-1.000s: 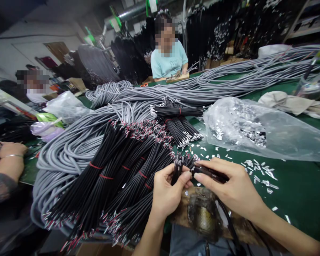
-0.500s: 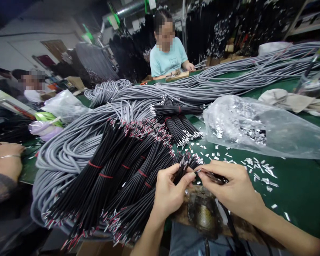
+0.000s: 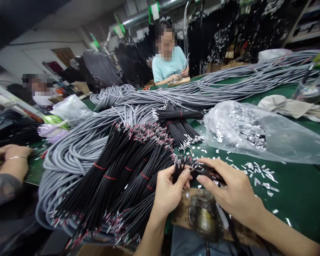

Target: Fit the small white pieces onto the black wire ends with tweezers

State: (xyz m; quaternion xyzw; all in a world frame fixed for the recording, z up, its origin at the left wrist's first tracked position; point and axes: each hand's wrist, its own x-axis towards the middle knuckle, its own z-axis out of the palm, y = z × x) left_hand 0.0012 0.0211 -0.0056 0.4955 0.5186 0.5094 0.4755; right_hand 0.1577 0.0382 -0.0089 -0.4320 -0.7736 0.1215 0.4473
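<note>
Short black cables [image 3: 178, 170] with stripped ends are gripped between the thumb and fingers of my left hand [image 3: 170, 192]. Close beside it, my right hand [image 3: 226, 188] has its fingers closed around a dark object [image 3: 212, 174], too hidden to name. Below both hands, a stained device with a yellowish face [image 3: 205, 217] rests on a wooden board [image 3: 182, 211]. To the left lie many black cable bundles [image 3: 117, 160] tied with red bands, their ends red and white. A smaller black bundle [image 3: 180, 114] lies across others behind my hands.
Thick grey cables [image 3: 77, 153] curve behind and left of the bundles. A clear bag [image 3: 237, 128] of silvery scraps lies right, with loose scraps [image 3: 258, 172] on the green table [image 3: 298, 185]. One person [image 3: 169, 65] sits opposite; another person's hand [image 3: 14, 156] is at left.
My right thumb and fingers have spread wider apart around the dark object. The view has shifted slightly, and the person opposite has raised one hand with grey cable pieces.
</note>
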